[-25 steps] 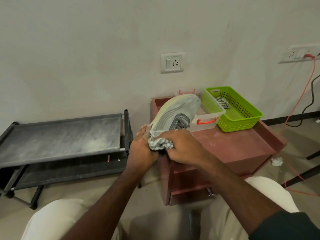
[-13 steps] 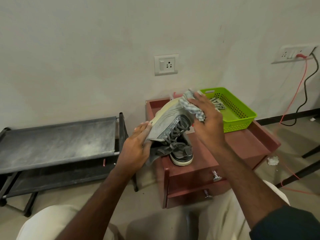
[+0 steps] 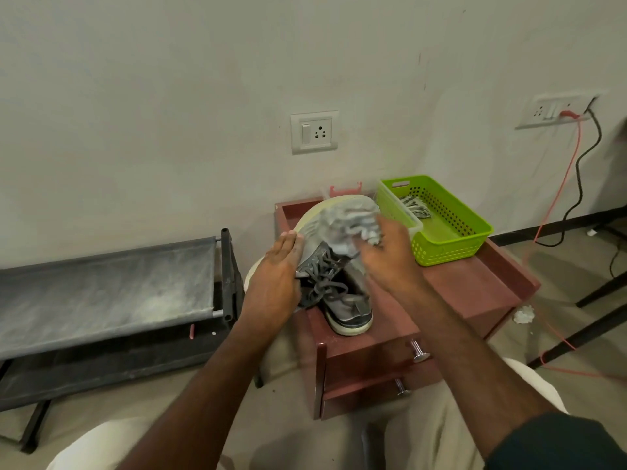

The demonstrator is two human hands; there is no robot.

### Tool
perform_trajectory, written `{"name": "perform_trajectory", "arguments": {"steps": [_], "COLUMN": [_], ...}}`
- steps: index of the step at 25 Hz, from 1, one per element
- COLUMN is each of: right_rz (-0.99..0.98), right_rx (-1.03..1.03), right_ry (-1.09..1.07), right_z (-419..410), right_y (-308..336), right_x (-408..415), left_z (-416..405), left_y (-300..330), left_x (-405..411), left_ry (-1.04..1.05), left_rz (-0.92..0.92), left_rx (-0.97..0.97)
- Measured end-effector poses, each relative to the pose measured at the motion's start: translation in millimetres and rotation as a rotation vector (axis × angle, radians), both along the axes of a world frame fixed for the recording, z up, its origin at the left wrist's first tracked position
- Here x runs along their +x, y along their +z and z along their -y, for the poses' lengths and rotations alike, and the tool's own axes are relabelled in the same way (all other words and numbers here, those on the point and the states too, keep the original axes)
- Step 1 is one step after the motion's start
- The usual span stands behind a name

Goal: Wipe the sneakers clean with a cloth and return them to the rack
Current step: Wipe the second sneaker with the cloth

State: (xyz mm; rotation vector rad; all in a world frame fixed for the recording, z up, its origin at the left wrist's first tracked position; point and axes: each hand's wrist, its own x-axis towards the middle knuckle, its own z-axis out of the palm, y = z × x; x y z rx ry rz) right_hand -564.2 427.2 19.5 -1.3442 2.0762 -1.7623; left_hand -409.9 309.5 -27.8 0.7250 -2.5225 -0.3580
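Note:
My left hand [image 3: 274,283] holds a light grey sneaker [image 3: 312,228] by its side, tilted with the toe up and the cream sole facing left. Dark grey laces hang from it. My right hand [image 3: 386,256] grips a crumpled grey-white cloth [image 3: 349,222] and presses it against the toe of that sneaker. A second grey sneaker [image 3: 349,313] stands on the red-brown cabinet [image 3: 475,293], heel toward me, just below the held one. The black shoe rack [image 3: 101,283] stands to the left with dusty shelves and no shoes on it.
A lime green basket [image 3: 451,239] with a striped cloth or laces inside sits at the cabinet's back right, beside a clear box with red latches. Red and black cables hang from a wall socket [image 3: 556,110] at right. Crumpled paper [image 3: 524,313] and black furniture legs are on the floor there.
My right hand carried the cloth from the sneaker's heel end up to its toe and now rubs there. The left hand kept holding the sneaker. The sneaker on the cabinet came into sight.

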Motion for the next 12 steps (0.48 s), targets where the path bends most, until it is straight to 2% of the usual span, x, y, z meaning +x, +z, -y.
{"name": "perform_trajectory", "arguments": {"steps": [1,3,5,7,9,11,12], "right_rz": [-0.005,-0.220,-0.399,-0.537,-0.670,-0.647,-0.509], "right_rx": [-0.158,-0.304,-0.156,0.149,0.354,0.429,0.449], "right_ry": [-0.156,-0.312,-0.259,-0.133,0.001,0.093,0.162], "right_z": [-4,-8,-2,9,12,1,-8], "right_y": [9,12,3,-14,-29,-25,-18], "right_x": [-10,-29,-28,-1,22,24,19], "left_z": [-2,-6,-5,-5,-7,-8,-8], "left_y": [-4,-9,-13,-14,-15,-18,-20], "left_x": [3,10,14,14,13,17,20], "left_ry": [-0.043,-0.123,-0.161,-0.160,-0.146,-0.160,-0.167], "left_rz": [0.007,0.001,0.008,0.008,0.003,0.013,0.012], "left_rx": [-0.022,-0.044,-0.045,-0.029,-0.021,-0.050,-0.055]}}
